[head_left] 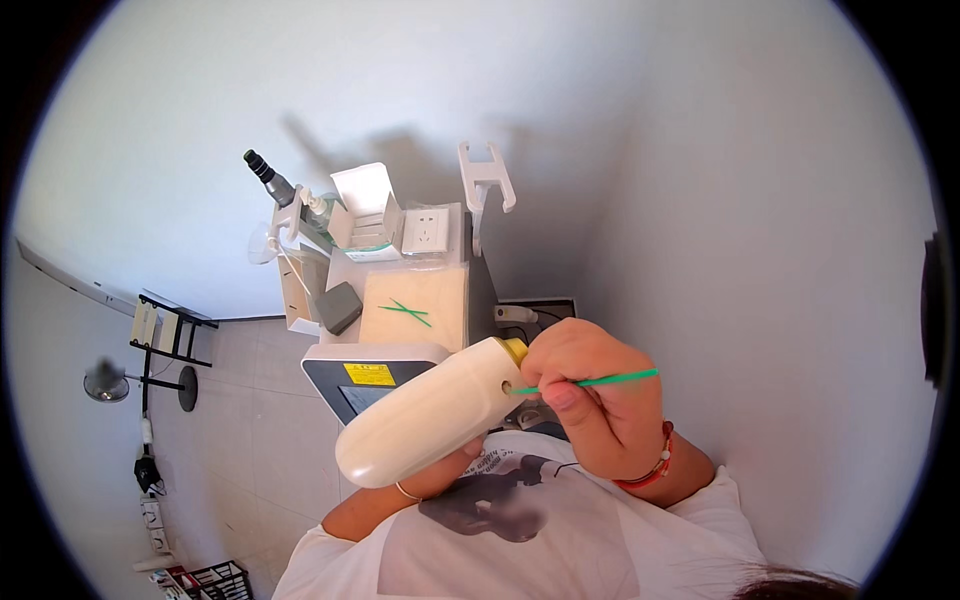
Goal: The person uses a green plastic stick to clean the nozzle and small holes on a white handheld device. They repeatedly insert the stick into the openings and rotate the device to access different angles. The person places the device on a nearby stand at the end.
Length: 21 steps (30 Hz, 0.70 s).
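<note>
My left hand [442, 461], mostly hidden underneath, holds a cream-coloured handpiece [427, 412] with a rounded end and a gold-coloured tip [515, 350]. It lies slantwise in front of my chest. Between the thumb and fingers of my right hand [585, 390] is a thin green stick [619, 378]. The stick's far end is at a small round hole [507, 388] in the side of the handpiece; whether it is inside the hole I cannot tell. Beyond the handpiece, several more green sticks [406, 308] lie crossed on a flat beige packet [450, 330] on top of a machine.
The machine's tilted screen panel [322, 375] stands just beyond the handpiece. On its top are an open white box [367, 232], a packaged wall socket [426, 231] and a grey block [339, 308]. An empty white holder [486, 176] rises behind. A wall runs along the right.
</note>
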Tool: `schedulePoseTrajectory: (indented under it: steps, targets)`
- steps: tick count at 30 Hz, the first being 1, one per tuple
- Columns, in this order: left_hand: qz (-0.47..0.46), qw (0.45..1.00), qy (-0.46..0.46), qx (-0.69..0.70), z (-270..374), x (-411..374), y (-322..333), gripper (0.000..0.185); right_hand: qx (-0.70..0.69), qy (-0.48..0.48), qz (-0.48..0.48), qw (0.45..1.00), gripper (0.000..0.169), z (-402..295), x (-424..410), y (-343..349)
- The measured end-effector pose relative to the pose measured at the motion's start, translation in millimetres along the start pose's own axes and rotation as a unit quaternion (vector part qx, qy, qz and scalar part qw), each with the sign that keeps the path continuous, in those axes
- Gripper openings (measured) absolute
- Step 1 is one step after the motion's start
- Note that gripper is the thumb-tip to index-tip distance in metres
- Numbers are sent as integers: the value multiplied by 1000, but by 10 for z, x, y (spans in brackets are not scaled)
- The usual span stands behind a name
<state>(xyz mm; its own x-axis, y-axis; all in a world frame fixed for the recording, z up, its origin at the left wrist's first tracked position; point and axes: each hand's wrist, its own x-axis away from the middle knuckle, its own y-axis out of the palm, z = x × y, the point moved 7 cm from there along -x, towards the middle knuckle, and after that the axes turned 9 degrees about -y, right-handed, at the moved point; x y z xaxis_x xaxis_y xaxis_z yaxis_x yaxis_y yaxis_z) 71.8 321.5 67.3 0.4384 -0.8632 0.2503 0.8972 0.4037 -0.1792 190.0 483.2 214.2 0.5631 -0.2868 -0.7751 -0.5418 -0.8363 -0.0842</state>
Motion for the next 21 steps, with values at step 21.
schedulePoseTrajectory:
  steps: [21]
  targets:
    - [16, 1000, -7, 6, 4, 12, -22, 56, 43, -34, 5, 999, 12, -50, -6, 45]
